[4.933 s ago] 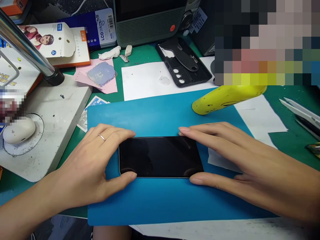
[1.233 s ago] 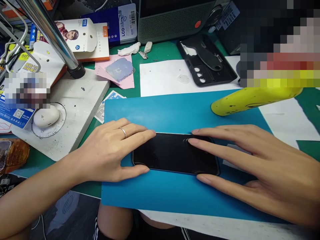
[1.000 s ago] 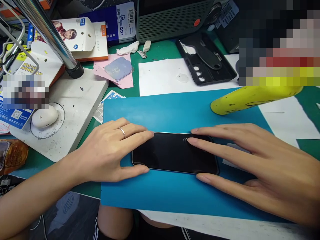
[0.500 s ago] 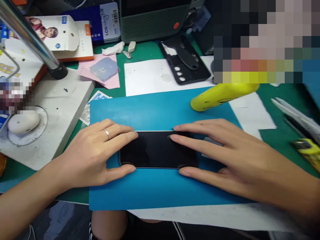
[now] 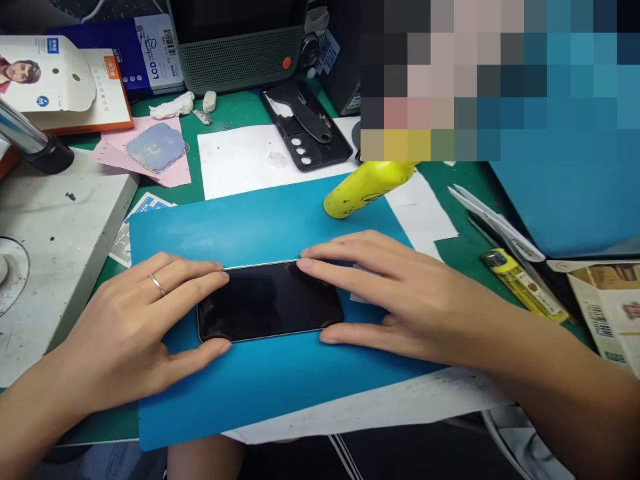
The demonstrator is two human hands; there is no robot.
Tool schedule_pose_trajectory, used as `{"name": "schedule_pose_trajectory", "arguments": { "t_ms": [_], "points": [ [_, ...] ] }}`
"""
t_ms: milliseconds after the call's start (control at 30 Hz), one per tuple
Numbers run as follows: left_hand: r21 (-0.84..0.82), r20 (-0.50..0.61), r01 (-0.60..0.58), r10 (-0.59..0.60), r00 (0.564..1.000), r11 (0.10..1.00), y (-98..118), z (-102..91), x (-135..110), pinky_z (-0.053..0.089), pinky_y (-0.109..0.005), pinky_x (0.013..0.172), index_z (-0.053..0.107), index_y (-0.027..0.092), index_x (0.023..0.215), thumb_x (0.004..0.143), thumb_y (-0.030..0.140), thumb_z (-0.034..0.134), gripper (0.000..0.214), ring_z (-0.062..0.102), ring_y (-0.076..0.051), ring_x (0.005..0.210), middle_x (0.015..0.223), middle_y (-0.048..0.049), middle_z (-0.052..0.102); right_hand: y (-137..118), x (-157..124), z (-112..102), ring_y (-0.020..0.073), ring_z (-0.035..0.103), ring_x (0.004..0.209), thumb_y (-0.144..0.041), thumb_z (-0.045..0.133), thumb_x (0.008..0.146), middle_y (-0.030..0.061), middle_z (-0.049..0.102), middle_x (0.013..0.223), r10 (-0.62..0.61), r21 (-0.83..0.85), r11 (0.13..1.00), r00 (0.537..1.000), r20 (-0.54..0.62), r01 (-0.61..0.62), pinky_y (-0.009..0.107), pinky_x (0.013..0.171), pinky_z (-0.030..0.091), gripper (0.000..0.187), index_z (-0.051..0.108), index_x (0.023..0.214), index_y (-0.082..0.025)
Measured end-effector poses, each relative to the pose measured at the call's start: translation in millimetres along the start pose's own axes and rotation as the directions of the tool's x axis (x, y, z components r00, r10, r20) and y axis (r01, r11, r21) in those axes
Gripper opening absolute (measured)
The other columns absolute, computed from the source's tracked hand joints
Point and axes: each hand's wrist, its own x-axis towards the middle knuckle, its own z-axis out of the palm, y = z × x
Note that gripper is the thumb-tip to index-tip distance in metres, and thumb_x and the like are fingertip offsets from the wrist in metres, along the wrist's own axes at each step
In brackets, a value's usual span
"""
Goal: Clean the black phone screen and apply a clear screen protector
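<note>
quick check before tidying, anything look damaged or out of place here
The white base at left has dark specks like chips or stains, a crumpled white scrap lies loose beyond the pink paper, and the blue mat overhangs the green desk at its near left corner. The black phone shows no visible crack.

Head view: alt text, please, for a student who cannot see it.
A left hand and right hand hold opposite ends of a dark-screened phone over a blue mat; beyond are a yellow container and black phone case.
</note>
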Motion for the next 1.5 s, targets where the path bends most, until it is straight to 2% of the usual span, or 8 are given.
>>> {"name": "schedule_pose_trajectory", "arguments": {
  "t_ms": [433, 567, 667, 800, 967, 1100, 1233, 1500],
  "points": [
    [0.021, 0.021, 0.031, -0.032, 0.999, 0.999, -2, 2.1, -3, 0.058, -0.043, 0.088, 0.059, 0.022, 0.142, 0.097, 0.046, 0.071, 0.053, 0.072, -0.03, 0.108, 0.13, -0.0111, 0.074, -1, -1, -2, 0.0309, 0.068, 0.123, -0.048, 0.067, 0.099, 0.0214, 0.072, 0.133, -0.001, 0.006, 1.0, 0.999, -0.042, 0.002, 0.045, 0.105, 0.059, 0.061, 0.059, 0.143, -0.006],
    [0.026, 0.028, 0.059, -0.06, 0.998, 0.998, -1, 2.9, -4, 0.058, -0.043, 0.089, 0.058, 0.024, 0.145, 0.097, 0.046, 0.071, 0.054, 0.071, -0.03, 0.109, 0.133, -0.0102, 0.072, -5, 0, -6, 0.0232, 0.075, 0.111, -0.021, 0.064, 0.102, 0.0143, 0.079, 0.118, 0.059, 0.004, 0.998, 0.971, -0.234, -0.06, 0.037, 0.101, 0.061, 0.03, 0.067, 0.131, -0.012],
    [0.034, 0.04, 0.054, -0.056, 0.998, 0.998, -1, 3.6, -3, 0.057, -0.043, 0.09, 0.057, 0.024, 0.145, 0.098, 0.046, 0.069, 0.054, 0.071, -0.03, 0.11, 0.134, -0.0103, 0.071, -7, 1, -7, 0.0197, 0.077, 0.101, -0.005, 0.064, 0.097, 0.0082, 0.082, 0.109, 0.119, -0.021, 0.991, 0.951, -0.286, -0.13, 0.034, 0.095, 0.063, 0.032, 0.07, 0.126, -0.017],
    [0.054, 0.047, 0.065, -0.068, 0.997, 0.996, -1, 3.6, -3, 0.057, -0.043, 0.091, 0.054, 0.025, 0.147, 0.1, 0.048, 0.066, 0.053, 0.07, -0.03, 0.11, 0.136, -0.0101, 0.07, -7, 2, -6, 0.0207, 0.078, 0.102, -0.009, 0.064, 0.098, 0.0069, 0.082, 0.112, 0.093, -0.055, 0.993, 0.966, -0.242, -0.109, 0.036, 0.095, 0.065, 0.032, 0.069, 0.127, -0.021],
    [-0.009, 0.098, 0.076, -0.075, 0.992, 0.997, 0, -1.7, -3, 0.056, -0.046, 0.095, 0.049, 0.024, 0.15, 0.097, 0.05, 0.07, 0.063, 0.069, -0.033, 0.115, 0.138, -0.0121, 0.069, -7, 2, -5, 0.026, 0.074, 0.111, -0.02, 0.06, 0.102, 0.0147, 0.077, 0.121, 0.105, -0.059, 0.992, 0.988, -0.113, -0.112, 0.039, 0.098, 0.063, 0.032, 0.063, 0.134, -0.014],
    [-0.037, 0.138, 0.114, -0.108, 0.985, 0.993, 3, -5.6, -2, 0.056, -0.048, 0.1, 0.045, 0.02, 0.152, 0.094, 0.051, 0.073, 0.072, 0.066, -0.036, 0.125, 0.143, -0.0155, 0.065, -5, -4, -1, 0.0309, 0.071, 0.119, -0.033, 0.058, 0.104, 0.0156, 0.073, 0.13, 0.098, -0.022, 0.995, 0.994, -0.047, -0.099, 0.044, 0.101, 0.063, 0.048, 0.054, 0.149, -0.017],
    [-0.07, 0.178, 0.13, -0.115, 0.977, 0.989, 6, -7.2, 0, 0.056, -0.045, 0.103, 0.044, 0.017, 0.15, 0.096, 0.046, 0.072, 0.067, 0.065, -0.033, 0.128, 0.14, -0.0153, 0.066, -1, -12, 6, 0.0343, 0.069, 0.123, -0.048, 0.054, 0.105, 0.0145, 0.069, 0.136, 0.11, -0.011, 0.994, 0.994, -0.009, -0.111, 0.046, 0.099, 0.064, 0.061, 0.045, 0.16, -0.022],
    [-0.15, 0.157, 0.11, -0.086, 0.984, 0.982, 6, -3.2, 0, 0.053, -0.045, 0.11, 0.042, 0.014, 0.149, 0.097, 0.041, 0.075, 0.067, 0.063, -0.03, 0.131, 0.139, -0.0162, 0.066, 1, -20, 11, 0.0317, 0.069, 0.121, -0.04, 0.064, 0.1, 0.0114, 0.068, 0.137, 0.102, -0.078, 0.992, 0.995, -0.003, -0.102, 0.043, 0.096, 0.066, 0.069, 0.041, 0.164, -0.028]
  ]
}}
